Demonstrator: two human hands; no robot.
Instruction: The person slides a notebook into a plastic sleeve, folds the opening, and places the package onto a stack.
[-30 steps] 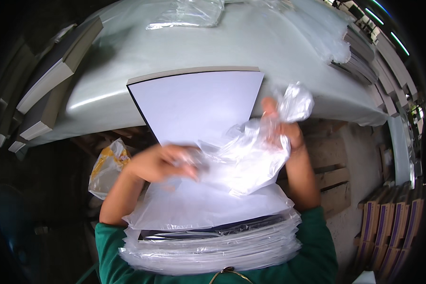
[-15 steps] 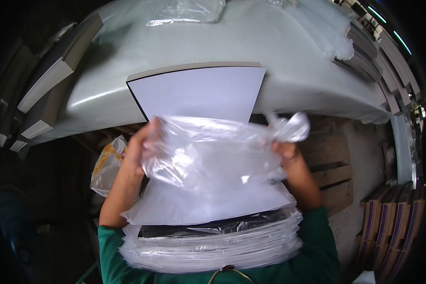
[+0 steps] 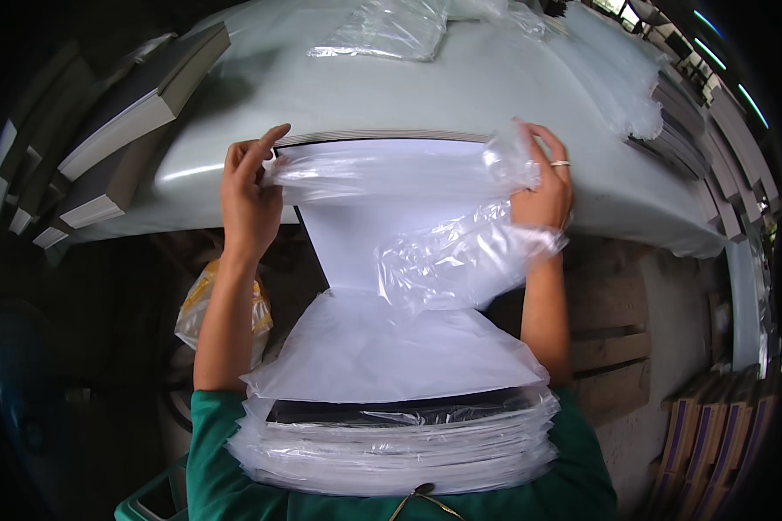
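Observation:
A clear plastic bag (image 3: 391,178) is stretched between my two hands across the upper part of a white-faced stack of boards (image 3: 339,239) lying on the table's near edge. My left hand (image 3: 254,195) grips the bag's left end beside the stack's corner, fingers closed. On the other side my right hand (image 3: 543,187) holds the bunched right end, a ring on one finger. A loose crinkled part of the plastic hangs below the right hand, over the boards. Against my body rests a thick pile of clear plastic bags (image 3: 391,451), its top sheet folded toward the boards.
Thick grey board stacks (image 3: 139,117) line the left side of the table (image 3: 261,95), more (image 3: 708,143) the right. Folded plastic (image 3: 382,30) lies at the back. Below are a bag with yellow marks (image 3: 222,304), wooden pallets (image 3: 608,339) and stacked cartons (image 3: 712,425).
Both hands have moved forward, away from my body, carrying the plastic bag up over the far part of the white board stack. The bag is now stretched into a narrow band.

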